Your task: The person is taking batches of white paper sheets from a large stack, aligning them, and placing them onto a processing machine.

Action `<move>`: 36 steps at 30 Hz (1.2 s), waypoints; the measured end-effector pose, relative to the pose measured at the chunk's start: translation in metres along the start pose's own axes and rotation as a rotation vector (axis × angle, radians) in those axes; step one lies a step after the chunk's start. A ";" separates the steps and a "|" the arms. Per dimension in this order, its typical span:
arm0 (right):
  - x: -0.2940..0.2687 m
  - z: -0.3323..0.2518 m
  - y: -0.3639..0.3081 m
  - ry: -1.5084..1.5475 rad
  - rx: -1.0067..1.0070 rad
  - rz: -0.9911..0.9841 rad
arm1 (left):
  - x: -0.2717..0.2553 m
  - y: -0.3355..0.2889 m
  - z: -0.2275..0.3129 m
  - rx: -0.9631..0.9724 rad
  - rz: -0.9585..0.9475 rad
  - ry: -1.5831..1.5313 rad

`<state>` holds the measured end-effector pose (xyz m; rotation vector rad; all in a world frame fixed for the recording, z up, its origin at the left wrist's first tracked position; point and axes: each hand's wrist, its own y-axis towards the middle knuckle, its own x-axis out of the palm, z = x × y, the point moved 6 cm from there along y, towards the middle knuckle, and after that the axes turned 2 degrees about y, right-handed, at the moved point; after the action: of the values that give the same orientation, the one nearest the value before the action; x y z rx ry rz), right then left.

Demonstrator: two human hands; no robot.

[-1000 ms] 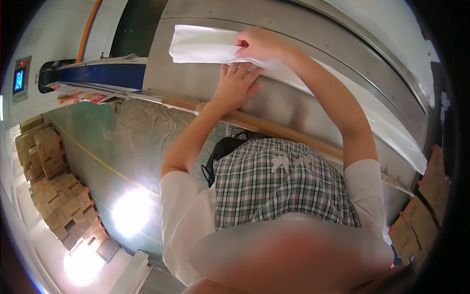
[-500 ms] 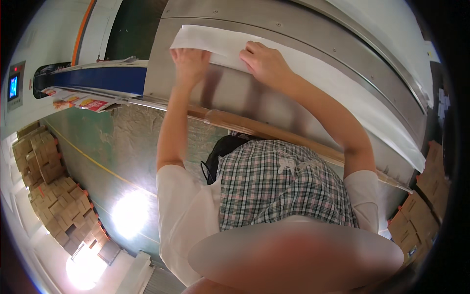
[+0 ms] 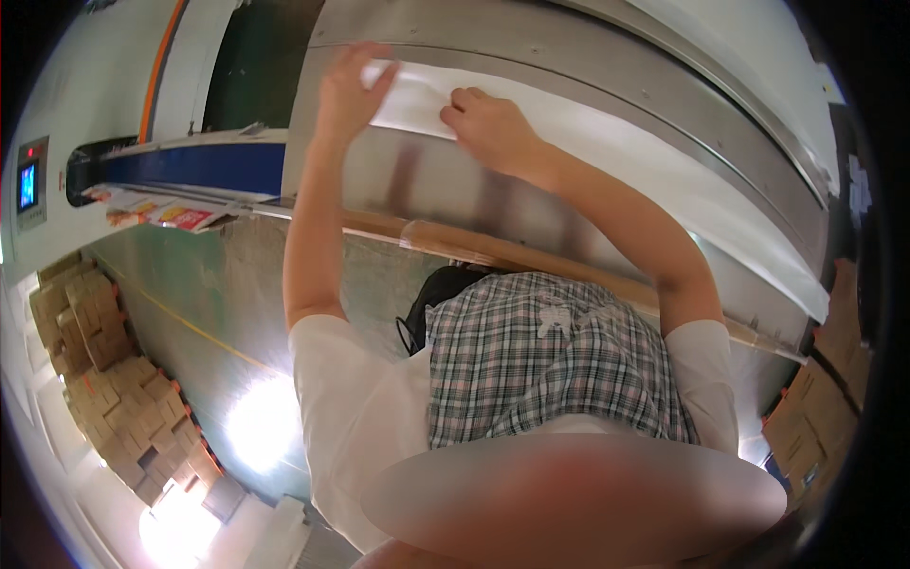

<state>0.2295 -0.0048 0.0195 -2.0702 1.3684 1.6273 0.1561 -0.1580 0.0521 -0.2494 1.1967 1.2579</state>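
A long white sheet strip (image 3: 588,128), paper or cloth I cannot tell, lies along a steel work surface (image 3: 360,180) and runs off toward the right. At its left end is my left hand (image 3: 351,100), thumb spread from the fingers, around the strip's end with no firm grip visible. My right hand (image 3: 488,133) is a little to the right, its fingers curled and pinched at the strip's near edge. The fingertips' undersides are hidden.
A brown padded edge (image 3: 493,248) runs along the front of the steel surface, close to my checked apron (image 3: 550,356). On the left are a blue-sided conveyor (image 3: 199,169), printed packaging (image 3: 175,213) and a control panel (image 3: 30,185). Stacked cartons (image 3: 133,408) stand behind.
My left hand has moved up and away from me, its thumb and fingers now spread at the strip's end. My right hand has slid slightly left along the strip.
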 end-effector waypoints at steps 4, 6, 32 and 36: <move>-0.009 -0.002 -0.004 0.016 0.010 0.045 | 0.066 0.013 0.002 -0.121 -0.260 0.289; -0.017 0.002 -0.013 -0.017 0.033 0.011 | 0.079 0.007 -0.030 -0.286 -0.233 0.211; -0.326 0.202 -0.481 -0.547 0.894 0.118 | 0.087 -0.082 0.075 -0.631 -0.412 0.637; -0.346 0.217 -0.506 -0.554 0.831 0.178 | 0.096 -0.075 0.098 -0.692 -0.360 0.631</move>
<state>0.4595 0.6031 0.0330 -0.9708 1.6357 1.2147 0.2570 -0.0585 -0.0151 -1.3905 1.1109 1.2648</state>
